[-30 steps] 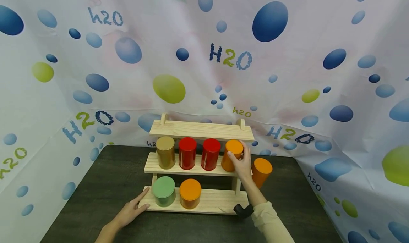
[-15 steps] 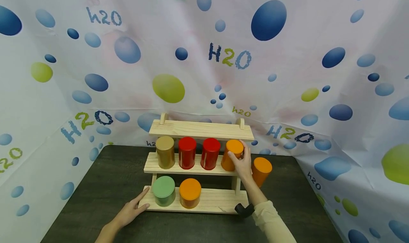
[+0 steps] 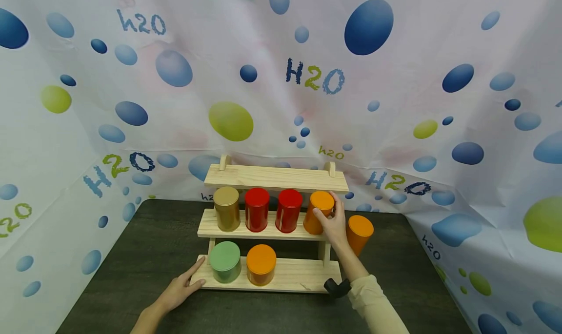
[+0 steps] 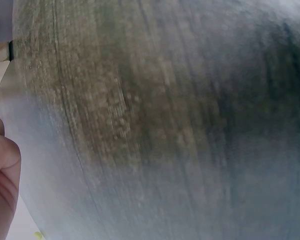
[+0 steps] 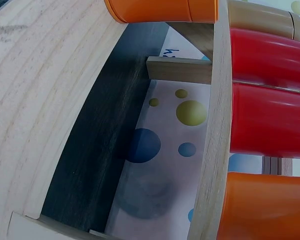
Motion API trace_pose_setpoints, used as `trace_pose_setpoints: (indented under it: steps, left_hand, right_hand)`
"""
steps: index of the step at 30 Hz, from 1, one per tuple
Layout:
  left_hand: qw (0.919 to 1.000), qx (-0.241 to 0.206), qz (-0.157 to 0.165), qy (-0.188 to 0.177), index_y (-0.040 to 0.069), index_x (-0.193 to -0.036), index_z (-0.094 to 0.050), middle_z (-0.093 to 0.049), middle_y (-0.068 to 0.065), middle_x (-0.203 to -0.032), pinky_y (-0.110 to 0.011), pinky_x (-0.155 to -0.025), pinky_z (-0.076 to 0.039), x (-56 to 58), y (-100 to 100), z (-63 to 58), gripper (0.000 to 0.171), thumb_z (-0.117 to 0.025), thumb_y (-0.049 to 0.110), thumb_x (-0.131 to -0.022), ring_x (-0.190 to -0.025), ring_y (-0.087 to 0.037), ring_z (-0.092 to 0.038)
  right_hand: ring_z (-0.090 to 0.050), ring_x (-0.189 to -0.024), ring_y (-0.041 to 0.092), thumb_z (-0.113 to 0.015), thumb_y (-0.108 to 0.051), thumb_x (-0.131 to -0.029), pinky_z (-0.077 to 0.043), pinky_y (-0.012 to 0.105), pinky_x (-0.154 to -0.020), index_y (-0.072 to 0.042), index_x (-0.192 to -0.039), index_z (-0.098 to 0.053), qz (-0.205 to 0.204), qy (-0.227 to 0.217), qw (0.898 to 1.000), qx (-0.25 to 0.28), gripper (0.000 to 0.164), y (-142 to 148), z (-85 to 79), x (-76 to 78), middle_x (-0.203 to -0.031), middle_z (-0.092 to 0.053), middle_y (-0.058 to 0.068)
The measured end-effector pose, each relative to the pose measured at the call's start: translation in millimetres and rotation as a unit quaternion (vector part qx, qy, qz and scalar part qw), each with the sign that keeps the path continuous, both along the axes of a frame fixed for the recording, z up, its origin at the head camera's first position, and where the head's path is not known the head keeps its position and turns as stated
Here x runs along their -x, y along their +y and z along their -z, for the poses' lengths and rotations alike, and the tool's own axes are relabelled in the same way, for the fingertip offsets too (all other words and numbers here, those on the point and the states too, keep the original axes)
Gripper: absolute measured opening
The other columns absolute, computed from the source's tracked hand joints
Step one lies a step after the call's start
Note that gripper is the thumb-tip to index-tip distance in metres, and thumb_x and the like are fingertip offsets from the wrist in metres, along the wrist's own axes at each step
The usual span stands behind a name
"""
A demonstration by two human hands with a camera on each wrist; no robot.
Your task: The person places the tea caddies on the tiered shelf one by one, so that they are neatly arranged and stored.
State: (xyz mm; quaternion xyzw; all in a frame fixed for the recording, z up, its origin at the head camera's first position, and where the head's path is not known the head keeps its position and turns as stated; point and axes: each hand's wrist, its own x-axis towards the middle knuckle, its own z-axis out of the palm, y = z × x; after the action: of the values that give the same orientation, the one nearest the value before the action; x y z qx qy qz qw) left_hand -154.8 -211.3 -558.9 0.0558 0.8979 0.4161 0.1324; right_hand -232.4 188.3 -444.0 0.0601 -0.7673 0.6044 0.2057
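A three-tier pale wooden shelf rack (image 3: 300, 274) stands on the dark table. My left hand (image 3: 177, 292) holds the left end of its bottom tier, thumb at the front corner and index finger along the board; in the left wrist view its fingers (image 4: 2, 155) look curled. On the middle tier, my right hand (image 3: 333, 224) grips a tall orange canister (image 3: 313, 222) at the right end, thumb on the near side and fingers behind. That canister (image 5: 270, 205) stands upright beside two red canisters (image 3: 257, 209) and a gold canister (image 3: 228, 212).
A short green canister (image 3: 226, 263) and a short orange canister (image 3: 261, 265) sit on the bottom tier's left half. Another tall orange canister (image 3: 360, 234) stands on the table (image 3: 395, 270) right of the rack. A bubble-patterned curtain (image 3: 281, 105) hangs behind.
The view shifts slightly. Both hands keep their places, the left at the rack's end and the right around the orange canister.
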Motion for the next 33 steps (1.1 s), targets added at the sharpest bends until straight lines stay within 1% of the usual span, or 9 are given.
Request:
trace_pose_setpoints:
  steps: [2, 4, 11, 14, 17, 22, 25, 28, 33]
  left_hand:
    - [1.0, 0.002, -0.001, 0.007, 0.006, -0.143, -0.027, -0.058, -0.027, -0.111, -0.039, -0.071, -0.042, 0.1, 0, -0.4, 0.071, -0.06, 0.034, -0.087, -0.073, -0.017, -0.05]
    - [1.0, 0.001, 0.002, 0.006, 0.006, -0.143, -0.027, -0.057, -0.027, -0.114, -0.04, -0.072, -0.043, 0.2, 0, -0.9, 0.071, -0.06, 0.034, -0.087, -0.076, -0.017, -0.051]
    - [1.0, 0.001, 0.004, 0.006, 0.006, -0.144, -0.026, -0.062, -0.019, -0.092, -0.038, -0.071, -0.042, 1.3, -1, -0.4, 0.072, -0.059, 0.036, -0.087, -0.071, -0.014, -0.051]
    - [1.0, -0.002, 0.005, 0.0, 0.007, -0.145, -0.024, -0.057, -0.012, -0.073, -0.035, -0.066, -0.041, 2.0, -2, -0.2, 0.073, -0.059, 0.037, -0.087, -0.061, -0.012, -0.045]
    - [1.0, -0.003, 0.008, -0.004, 0.007, -0.145, -0.023, -0.046, 0.001, -0.061, -0.033, -0.064, -0.037, 2.1, -2, -0.1, 0.073, -0.058, 0.037, -0.088, -0.055, -0.011, -0.04]
    - [0.9999, -0.001, 0.012, 0.0, 0.006, -0.144, -0.023, -0.046, 0.002, -0.063, -0.033, -0.067, -0.037, 1.1, -2, 0.3, 0.073, -0.058, 0.037, -0.088, -0.058, -0.012, -0.042]
    - [1.0, 0.0, 0.007, -0.002, 0.006, -0.144, -0.024, -0.052, -0.006, -0.069, -0.034, -0.067, -0.037, 1.4, -2, 1.2, 0.073, -0.059, 0.037, -0.087, -0.059, -0.013, -0.043]
    - [1.0, 0.002, 0.0, 0.004, 0.006, -0.144, -0.027, -0.06, -0.023, -0.101, -0.037, -0.071, -0.041, 1.2, -2, 1.9, 0.072, -0.06, 0.035, -0.087, -0.071, -0.016, -0.049]
    - [1.0, -0.002, -0.005, 0.003, 0.007, -0.144, -0.027, -0.044, -0.032, -0.129, -0.043, -0.075, -0.043, 1.4, -2, 2.1, 0.072, -0.061, 0.034, -0.086, -0.08, -0.02, -0.052]
  right_hand:
    - [-0.037, -0.104, 0.021, -0.065, -0.005, -0.082, -0.031, 0.041, -0.089, -0.005, -0.136, -0.035, -0.002, 0.002, 1.0, 0.009, 0.061, 1, -0.9, -1.3, -0.126, -0.037, 0.018]
    - [-0.035, -0.1, 0.019, -0.064, -0.001, -0.082, -0.03, 0.041, -0.089, -0.003, -0.135, -0.036, -0.003, 0.005, 1.0, 0.022, 0.06, 3, -3.3, -3.9, -0.123, -0.037, 0.019]
    - [-0.034, -0.107, 0.038, -0.058, 0.009, -0.082, -0.026, 0.052, -0.094, 0.011, -0.133, -0.031, 0.0, 0.013, 0.999, 0.04, 0.058, 5, -22.1, -24.0, -0.119, -0.035, 0.029]
    - [-0.03, -0.11, 0.044, -0.058, 0.009, -0.083, -0.024, 0.054, -0.096, 0.011, -0.133, -0.03, 0.003, 0.012, 0.999, 0.046, 0.057, 10, -19.7, -26.7, -0.121, -0.034, 0.031]
    - [-0.031, -0.109, 0.041, -0.059, 0.006, -0.084, -0.025, 0.053, -0.095, 0.008, -0.135, -0.031, 0.011, 0.011, 0.999, 0.041, 0.058, 19, -9.1, -24.5, -0.122, -0.034, 0.03]
    - [-0.033, -0.107, 0.031, -0.059, 0.003, -0.084, -0.028, 0.048, -0.095, 0.003, -0.136, -0.032, 0.035, 0.009, 0.999, 0.03, 0.058, 30, 5.2, -23.8, -0.122, -0.037, 0.025]
    - [-0.035, -0.106, 0.025, -0.06, 0.003, -0.085, -0.029, 0.047, -0.095, 0.002, -0.135, -0.034, 0.049, 0.005, 0.998, 0.031, 0.056, 35, 6.5, -27.6, -0.121, -0.039, 0.022]
    - [-0.037, -0.105, 0.026, -0.06, 0.004, -0.084, -0.029, 0.047, -0.094, 0.004, -0.134, -0.035, 0.062, 0.003, 0.997, 0.035, 0.055, 39, 3.8, -33.7, -0.119, -0.039, 0.023]
    - [-0.036, -0.106, 0.034, -0.059, 0.008, -0.081, -0.032, 0.04, -0.091, 0.009, -0.132, -0.035, 0.091, 0.013, 0.995, 0.031, 0.056, 47, 0.5, -44.6, -0.118, -0.039, 0.028]
